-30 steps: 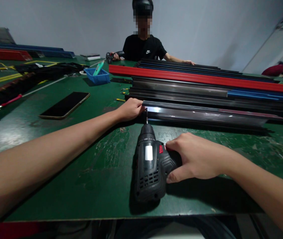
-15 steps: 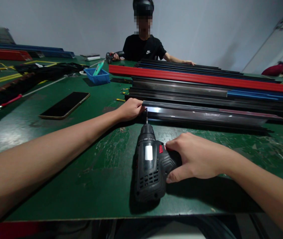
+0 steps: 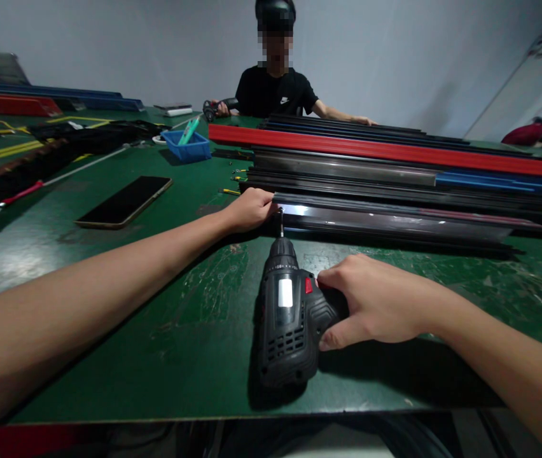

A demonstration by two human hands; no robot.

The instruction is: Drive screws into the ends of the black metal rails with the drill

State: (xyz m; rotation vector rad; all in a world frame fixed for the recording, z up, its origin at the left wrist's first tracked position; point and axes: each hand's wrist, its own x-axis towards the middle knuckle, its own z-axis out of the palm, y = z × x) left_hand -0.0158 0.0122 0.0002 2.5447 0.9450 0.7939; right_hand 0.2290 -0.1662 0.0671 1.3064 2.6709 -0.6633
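My right hand (image 3: 371, 299) is wrapped round the grip of a black cordless drill (image 3: 285, 324), which lies on its side low over the table. Its bit (image 3: 281, 224) points away from me and meets the near face of a dark metal profile (image 3: 385, 222) close to the left end. A bright patch of light falls on the profile beside the bit tip. My left hand (image 3: 252, 208) grips that same left end, its fingers closed and partly hidden behind the edge. Whether a screw sits at the tip is too small to tell.
More long profiles, among them a red one (image 3: 371, 145), lie behind. A phone (image 3: 125, 202) and a blue bin (image 3: 187, 149) rest on the green table (image 3: 194, 356) to the left. Across it, a co-worker (image 3: 275, 89) holds a dark tool (image 3: 218, 108).
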